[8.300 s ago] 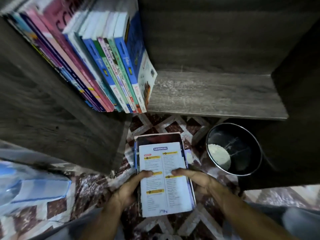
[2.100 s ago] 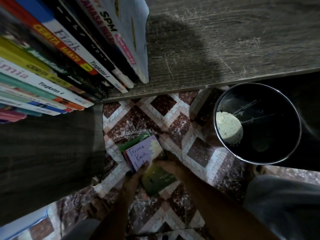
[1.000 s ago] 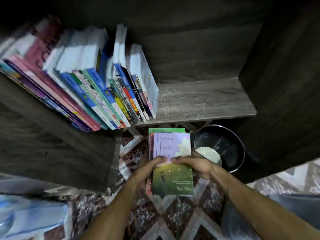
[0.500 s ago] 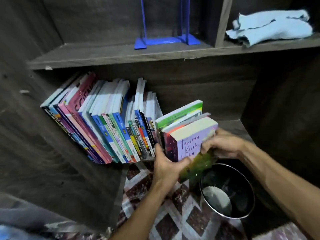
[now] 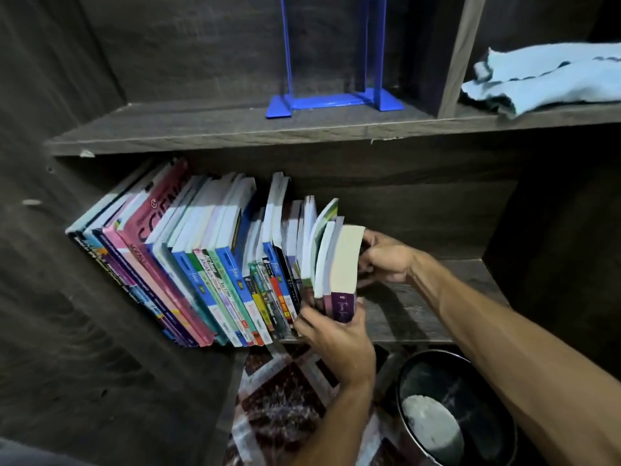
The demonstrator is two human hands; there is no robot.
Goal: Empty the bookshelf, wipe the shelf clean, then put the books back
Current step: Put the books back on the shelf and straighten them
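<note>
A row of leaning books (image 5: pixel 201 260) fills the left part of the lower shelf (image 5: pixel 420 317). At its right end stands a small stack of books (image 5: pixel 342 260), the outermost with a purple spine and cream page edges. My left hand (image 5: pixel 336 334) grips the stack's lower spines from the front. My right hand (image 5: pixel 383 260) holds the stack's right side, fingers curled against its cover. The stack stands upright on the shelf, pressed against the row.
A blue metal bookend (image 5: pixel 332 99) stands on the upper shelf. A light blue cloth (image 5: pixel 544 82) lies in the upper right compartment. A black bin (image 5: pixel 453 408) with something white inside sits on the patterned floor (image 5: pixel 282 391) below the shelf. The lower shelf's right part is bare wood.
The stack has gone from the floor up onto the lower shelf. Half a second ago it was tilted at the shelf's edge; now it stands upright against the row.
</note>
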